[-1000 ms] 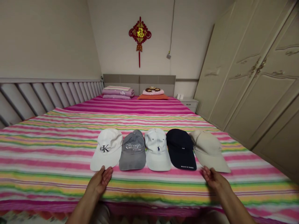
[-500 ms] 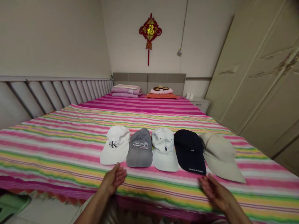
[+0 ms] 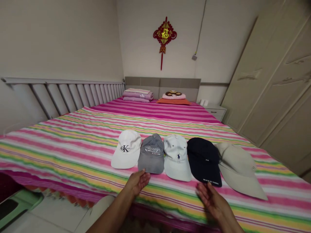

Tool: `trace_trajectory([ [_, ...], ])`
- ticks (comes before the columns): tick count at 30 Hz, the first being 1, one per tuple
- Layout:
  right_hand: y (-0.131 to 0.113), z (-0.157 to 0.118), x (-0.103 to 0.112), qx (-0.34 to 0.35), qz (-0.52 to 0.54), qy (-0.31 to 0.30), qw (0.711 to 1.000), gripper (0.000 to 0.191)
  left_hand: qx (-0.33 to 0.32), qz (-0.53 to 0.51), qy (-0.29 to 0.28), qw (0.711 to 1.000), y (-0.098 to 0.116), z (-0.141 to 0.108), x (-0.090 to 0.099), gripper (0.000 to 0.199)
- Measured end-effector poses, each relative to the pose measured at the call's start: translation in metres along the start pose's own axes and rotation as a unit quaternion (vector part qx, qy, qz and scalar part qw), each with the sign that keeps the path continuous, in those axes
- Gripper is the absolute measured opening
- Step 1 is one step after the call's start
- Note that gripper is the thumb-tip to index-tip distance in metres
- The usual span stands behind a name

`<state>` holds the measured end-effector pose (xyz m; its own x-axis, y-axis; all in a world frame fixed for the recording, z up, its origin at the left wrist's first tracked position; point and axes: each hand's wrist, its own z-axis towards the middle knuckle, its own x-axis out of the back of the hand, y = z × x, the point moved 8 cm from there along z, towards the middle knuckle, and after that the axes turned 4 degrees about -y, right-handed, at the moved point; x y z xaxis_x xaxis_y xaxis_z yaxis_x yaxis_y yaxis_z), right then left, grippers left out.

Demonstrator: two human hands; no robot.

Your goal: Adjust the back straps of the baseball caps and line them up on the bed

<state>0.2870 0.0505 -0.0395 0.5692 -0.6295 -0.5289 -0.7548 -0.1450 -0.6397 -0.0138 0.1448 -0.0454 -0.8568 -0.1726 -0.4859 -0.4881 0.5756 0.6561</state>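
Side by side across the bed lie several baseball caps, brims toward me. From left to right they are a white cap with CK letters [image 3: 128, 150], a grey cap with white script [image 3: 152, 154], a pale cap with a small dark rider emblem [image 3: 177, 158], a black cap [image 3: 204, 160] and a beige cap [image 3: 240, 168]. My left hand [image 3: 138, 183] is just below the grey cap's brim, palm turned inward, fingers extended. Near the black cap's brim is my right hand [image 3: 210, 197], fingers apart and holding nothing. I cannot tell whether either hand touches a brim.
A striped sheet [image 3: 80, 142] covers the bed. Folded bedding [image 3: 138, 95] and a pink pillow [image 3: 173, 96] lie by the headboard [image 3: 179, 84]. Bars [image 3: 80, 94] run along the left. A wardrobe [image 3: 272, 87] and nightstand [image 3: 216, 111] stand right. A green stool [image 3: 24, 202] is lower left.
My left hand has moved right, from the white cap's brim to the grey one. My right hand has shifted slightly left and down. The view has turned left; the caps keep their order.
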Motion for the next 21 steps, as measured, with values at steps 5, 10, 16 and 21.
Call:
trace_trajectory([
  [5, 0.041, -0.013, -0.042, -0.103, -0.010, -0.080, 0.991, 0.005, 0.016, 0.018, 0.011, 1.000, 0.005, -0.009, 0.020, 0.024],
  [10, 0.058, -0.002, -0.066, -0.120, 0.042, -0.077, 0.989, 0.015, 0.015, -0.021, -0.005, 1.000, 0.005, -0.007, 0.014, 0.017],
  [16, 0.059, 0.001, -0.065, -0.111, 0.064, -0.058, 0.990, 0.013, 0.010, 0.000, -0.016, 1.000, 0.003, -0.002, 0.004, 0.014],
  [21, 0.057, -0.001, -0.063, -0.100, 0.066, -0.053, 0.991, 0.015, -0.004, 0.030, -0.010, 0.999, 0.007, -0.005, 0.012, 0.012],
])
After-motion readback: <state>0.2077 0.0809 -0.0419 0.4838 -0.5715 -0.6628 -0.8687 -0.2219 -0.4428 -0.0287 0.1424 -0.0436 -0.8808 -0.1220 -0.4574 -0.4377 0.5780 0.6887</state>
